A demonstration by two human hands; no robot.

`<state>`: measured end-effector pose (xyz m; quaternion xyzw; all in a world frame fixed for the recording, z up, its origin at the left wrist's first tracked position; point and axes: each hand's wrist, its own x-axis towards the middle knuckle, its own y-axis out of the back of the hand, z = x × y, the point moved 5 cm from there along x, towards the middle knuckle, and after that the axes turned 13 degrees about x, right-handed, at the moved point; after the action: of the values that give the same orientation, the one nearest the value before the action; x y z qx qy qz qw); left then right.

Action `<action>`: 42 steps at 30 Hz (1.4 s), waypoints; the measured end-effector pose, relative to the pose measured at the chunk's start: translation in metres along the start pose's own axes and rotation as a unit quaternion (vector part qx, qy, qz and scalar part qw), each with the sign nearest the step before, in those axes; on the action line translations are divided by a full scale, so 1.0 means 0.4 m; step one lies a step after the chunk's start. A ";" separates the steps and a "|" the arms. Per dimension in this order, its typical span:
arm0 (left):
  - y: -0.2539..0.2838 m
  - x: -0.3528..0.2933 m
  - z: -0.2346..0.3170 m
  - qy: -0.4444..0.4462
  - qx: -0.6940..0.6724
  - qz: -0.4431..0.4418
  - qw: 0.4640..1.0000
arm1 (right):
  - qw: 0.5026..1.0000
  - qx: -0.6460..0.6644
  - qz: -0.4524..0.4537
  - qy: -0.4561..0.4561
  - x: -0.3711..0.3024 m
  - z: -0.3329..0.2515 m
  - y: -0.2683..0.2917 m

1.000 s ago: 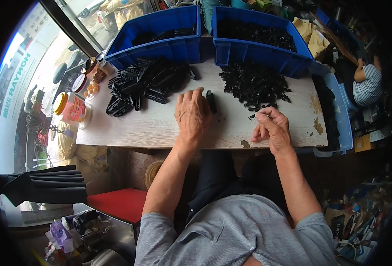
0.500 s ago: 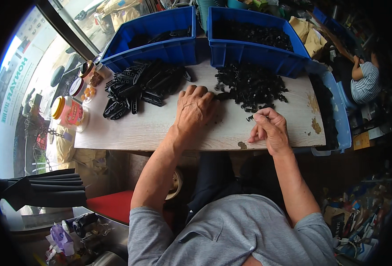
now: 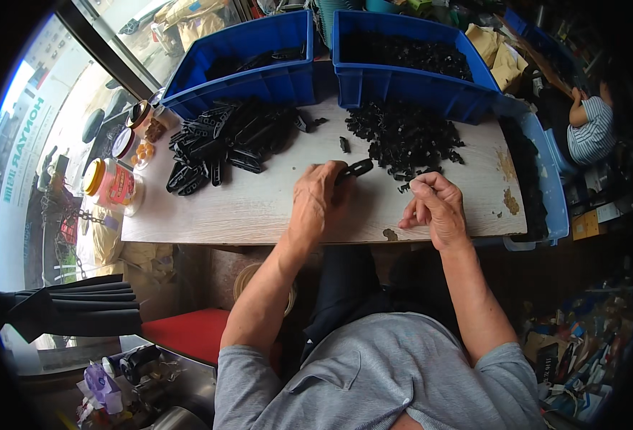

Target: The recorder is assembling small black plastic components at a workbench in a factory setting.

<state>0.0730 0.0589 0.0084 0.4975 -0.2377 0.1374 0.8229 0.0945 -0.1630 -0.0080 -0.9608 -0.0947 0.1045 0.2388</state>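
oblong black part [image 3: 359, 168], left hand [image 3: 316, 192] gripping it, right hand [image 3: 439, 204] pinching small jagged piece [image 3: 404, 188]

At centre frame, the bare left hand [image 3: 316, 198] holds an elongated black plastic piece [image 3: 360, 168]; right of it, the bare right hand [image 3: 438, 208] pinches a small black plastic part [image 3: 404, 188]. A rectangular blue plastic bin [image 3: 262, 89] stands at upper left.

My pale table [image 3: 230, 215], worn brown near its right edge: jars [image 3: 116, 188] along left edge, two blue bins [image 3: 416, 89] at far edge. Nearer me, long black parts [image 3: 216, 140] heaped toward left edge, small black pieces [image 3: 406, 140] toward right.
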 end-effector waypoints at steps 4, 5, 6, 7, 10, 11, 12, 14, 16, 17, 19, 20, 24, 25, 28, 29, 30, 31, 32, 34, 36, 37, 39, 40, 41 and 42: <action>-0.045 -0.044 0.022 0.139 -0.296 -0.002 0.945 | 1.000 0.007 -0.001 0.021 0.003 0.006 0.005; -0.058 -0.054 0.025 0.172 -0.397 0.021 0.901 | 0.999 0.012 -0.005 0.036 0.003 0.003 0.005; -0.065 -0.064 0.035 0.172 -0.398 0.022 0.901 | 0.999 0.011 -0.005 0.036 0.001 0.003 0.000; -0.071 -0.068 0.052 0.211 -0.474 -0.005 0.855 | 0.998 0.042 -0.004 0.047 -0.002 0.001 -0.007; -0.084 -0.072 0.094 0.254 -0.549 -0.041 0.795 | 0.995 0.070 -0.013 0.070 -0.001 0.009 -0.006; -0.092 -0.073 0.105 0.259 -0.562 -0.066 0.783 | 0.994 0.068 -0.023 0.083 -0.001 0.009 -0.009; -0.101 -0.074 0.115 0.263 -0.575 -0.090 0.769 | 0.994 0.067 -0.023 0.083 -0.001 0.010 -0.011; -0.106 -0.070 0.125 0.252 -0.558 -0.095 0.785 | 0.995 0.063 -0.034 0.076 -0.002 0.014 -0.018; -0.113 -0.067 0.143 0.250 -0.595 -0.114 0.756 | 0.996 0.062 -0.035 0.058 -0.008 0.008 -0.021; -0.115 -0.066 0.146 0.250 -0.595 -0.114 0.755 | 0.997 0.062 -0.037 0.040 -0.009 0.009 -0.022; -0.114 -0.064 0.150 0.245 -0.576 -0.109 0.772 | 0.997 0.056 -0.030 0.037 -0.008 0.015 -0.015; -0.111 -0.063 0.153 0.245 -0.577 -0.110 0.771 | 0.998 0.052 -0.025 0.033 -0.008 0.018 -0.012; -0.104 -0.062 0.154 0.259 -0.592 -0.113 0.755 | 0.998 0.041 -0.027 0.030 -0.008 0.010 -0.020; -0.105 -0.062 0.153 0.259 -0.589 -0.116 0.757 | 0.998 0.042 -0.029 0.023 -0.009 0.008 -0.023; -0.094 -0.056 0.154 0.281 -0.585 -0.121 0.751 | 0.999 0.039 -0.022 0.009 -0.008 0.012 -0.023; -0.093 -0.052 0.157 0.280 -0.585 -0.122 0.751 | 0.999 0.035 -0.015 0.003 -0.008 0.013 -0.020; -0.097 -0.052 0.157 0.304 -0.594 -0.125 0.734 | 0.999 0.035 -0.015 0.004 -0.004 0.016 -0.014; -0.099 -0.054 0.154 0.330 -0.600 -0.126 0.717 | 0.999 0.027 -0.024 0.020 0.003 0.019 -0.009; -0.103 -0.053 0.153 0.330 -0.600 -0.125 0.718 | 0.999 0.019 -0.033 0.036 0.006 0.019 -0.009; -0.114 -0.053 0.143 0.344 -0.585 -0.099 0.728 | 0.999 0.008 -0.023 0.029 0.003 0.018 -0.014; -0.112 -0.055 0.141 0.351 -0.580 -0.092 0.729 | 1.000 -0.002 -0.013 0.023 0.001 0.009 -0.027; -0.111 -0.059 0.139 0.357 -0.577 -0.087 0.730 | 1.000 -0.020 0.000 0.016 -0.001 0.003 -0.032; -0.107 -0.063 0.132 0.365 -0.582 -0.085 0.722 | 0.999 -0.037 0.013 0.009 -0.003 -0.009 -0.035; -0.107 -0.065 0.130 0.372 -0.587 -0.084 0.714 | 0.997 -0.068 -0.012 -0.025 -0.003 -0.009 -0.039; -0.107 -0.067 0.132 0.372 -0.588 -0.084 0.714 | 0.993 -0.098 -0.037 -0.060 -0.004 -0.004 -0.042; -0.103 -0.069 0.135 0.365 -0.591 -0.077 0.715 | 0.993 -0.098 -0.037 -0.060 -0.006 0.001 -0.044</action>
<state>0.0550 -0.0079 -0.0160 -0.1631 0.0879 0.0760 0.9797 0.0899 -0.1480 0.0004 -0.9675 -0.1537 0.1430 0.1410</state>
